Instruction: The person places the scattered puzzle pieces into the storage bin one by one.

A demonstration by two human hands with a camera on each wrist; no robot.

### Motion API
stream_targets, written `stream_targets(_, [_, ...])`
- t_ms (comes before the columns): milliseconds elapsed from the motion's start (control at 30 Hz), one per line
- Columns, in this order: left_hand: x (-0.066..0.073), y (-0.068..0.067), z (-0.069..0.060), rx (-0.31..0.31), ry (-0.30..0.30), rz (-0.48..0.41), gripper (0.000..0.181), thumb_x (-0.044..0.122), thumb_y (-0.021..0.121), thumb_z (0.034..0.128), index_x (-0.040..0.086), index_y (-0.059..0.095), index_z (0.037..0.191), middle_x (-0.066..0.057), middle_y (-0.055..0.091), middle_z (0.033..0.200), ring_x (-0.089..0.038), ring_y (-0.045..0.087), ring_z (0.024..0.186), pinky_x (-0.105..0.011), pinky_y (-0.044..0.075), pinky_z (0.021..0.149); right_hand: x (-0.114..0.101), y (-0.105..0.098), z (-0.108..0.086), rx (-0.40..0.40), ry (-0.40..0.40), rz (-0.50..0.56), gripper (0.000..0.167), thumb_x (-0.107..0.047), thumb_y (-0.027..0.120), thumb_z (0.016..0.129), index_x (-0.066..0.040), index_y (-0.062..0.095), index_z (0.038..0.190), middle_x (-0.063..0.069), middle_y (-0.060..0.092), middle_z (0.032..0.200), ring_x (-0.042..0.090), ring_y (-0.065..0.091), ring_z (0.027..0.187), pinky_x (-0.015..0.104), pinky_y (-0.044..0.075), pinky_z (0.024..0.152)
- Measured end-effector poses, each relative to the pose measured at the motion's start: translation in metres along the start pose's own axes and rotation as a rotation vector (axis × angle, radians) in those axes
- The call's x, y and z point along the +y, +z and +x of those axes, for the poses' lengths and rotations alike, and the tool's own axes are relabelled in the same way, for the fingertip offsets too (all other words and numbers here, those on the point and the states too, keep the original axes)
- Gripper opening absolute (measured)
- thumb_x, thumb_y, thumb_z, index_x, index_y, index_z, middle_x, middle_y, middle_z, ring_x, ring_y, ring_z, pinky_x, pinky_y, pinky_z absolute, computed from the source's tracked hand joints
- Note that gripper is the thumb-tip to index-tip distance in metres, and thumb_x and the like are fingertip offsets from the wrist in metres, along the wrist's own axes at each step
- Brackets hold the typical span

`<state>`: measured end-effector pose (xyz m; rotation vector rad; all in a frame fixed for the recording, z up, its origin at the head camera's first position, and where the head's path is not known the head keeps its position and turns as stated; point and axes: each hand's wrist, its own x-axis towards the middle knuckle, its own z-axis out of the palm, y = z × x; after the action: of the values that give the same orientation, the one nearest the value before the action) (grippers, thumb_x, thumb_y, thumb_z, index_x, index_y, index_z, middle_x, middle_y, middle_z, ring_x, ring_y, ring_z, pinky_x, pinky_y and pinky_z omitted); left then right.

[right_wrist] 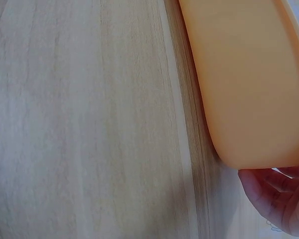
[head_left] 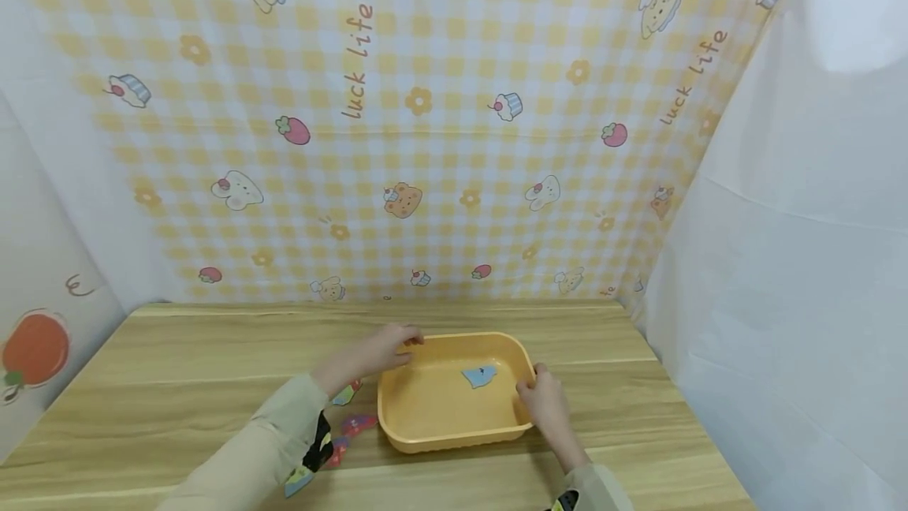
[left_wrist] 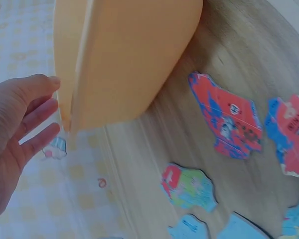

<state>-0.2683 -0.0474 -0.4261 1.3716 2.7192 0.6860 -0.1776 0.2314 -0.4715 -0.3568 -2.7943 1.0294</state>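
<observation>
A yellow plastic tray (head_left: 454, 441) stands on the wooden table, with one light blue puzzle piece (head_left: 480, 376) inside it. My right hand (head_left: 546, 400) grips the tray's right rim; in the right wrist view its fingers (right_wrist: 269, 191) are bent at the tray's end. At the far left corner is my left hand (head_left: 379, 349), its fingers loosely spread by the rim. The left wrist view shows that hand (left_wrist: 15, 124) beside the tray wall (left_wrist: 124, 64), the thumb close to the rim; whether it touches, I cannot tell.
Several puzzle pieces lie left of the tray, among them a red and blue one (left_wrist: 229, 117) and a green and red one (left_wrist: 188, 186). My left sleeve (head_left: 262, 440) hides part of that area. A checked cloth (head_left: 426, 140) hangs behind the table.
</observation>
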Motion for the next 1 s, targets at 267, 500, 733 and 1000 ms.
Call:
stream_targets(267, [-0.013, -0.004, -0.025, 0.126, -0.168, -0.07, 0.026, 0.007, 0.057, 0.0875, -0.003, 0.055, 0.112, -0.015, 0.06, 0.107, -0.028, 0.059, 0.094, -0.036, 0.052, 0.079, -0.001, -0.002, -0.001, 0.002, -0.004, 0.006, 0.035, -0.01, 0.055, 0.08, 0.011, 0.051, 0.108, 0.011, 0.057, 0.07, 0.018, 0.053, 0.058, 0.026, 0.043, 0.048])
stream_targets(500, [-0.025, -0.002, -0.043, 0.162, -0.221, -0.086, 0.026, 0.005, 0.057, 0.0865, -0.003, 0.055, 0.111, -0.015, 0.059, 0.106, -0.026, 0.059, 0.092, -0.035, 0.052, 0.076, -0.003, -0.003, -0.002, -0.009, -0.005, 0.01, 0.035, -0.009, 0.055, 0.08, 0.012, 0.051, 0.108, 0.01, 0.055, 0.068, 0.017, 0.051, 0.057, 0.025, 0.041, 0.047])
stream_targets(733, [-0.03, -0.002, -0.053, 0.148, -0.229, -0.096, 0.031, 0.005, 0.058, 0.0858, -0.005, 0.052, 0.114, -0.016, 0.059, 0.1, -0.023, 0.059, 0.085, -0.028, 0.051, 0.07, -0.002, -0.001, -0.001, -0.003, -0.005, 0.014, 0.03, -0.008, 0.055, 0.08, 0.01, 0.052, 0.104, 0.011, 0.056, 0.07, 0.017, 0.052, 0.057, 0.025, 0.042, 0.046])
stream_targets(1000, [-0.033, 0.002, -0.067, 0.065, -0.418, -0.196, 0.031, 0.002, 0.063, 0.0803, -0.007, 0.053, 0.108, -0.016, 0.058, 0.092, -0.026, 0.058, 0.084, -0.034, 0.052, 0.071, -0.002, -0.002, -0.002, -0.001, -0.004, 0.01, 0.029, -0.008, 0.055, 0.08, 0.009, 0.053, 0.102, 0.013, 0.058, 0.072, 0.018, 0.052, 0.059, 0.027, 0.043, 0.049])
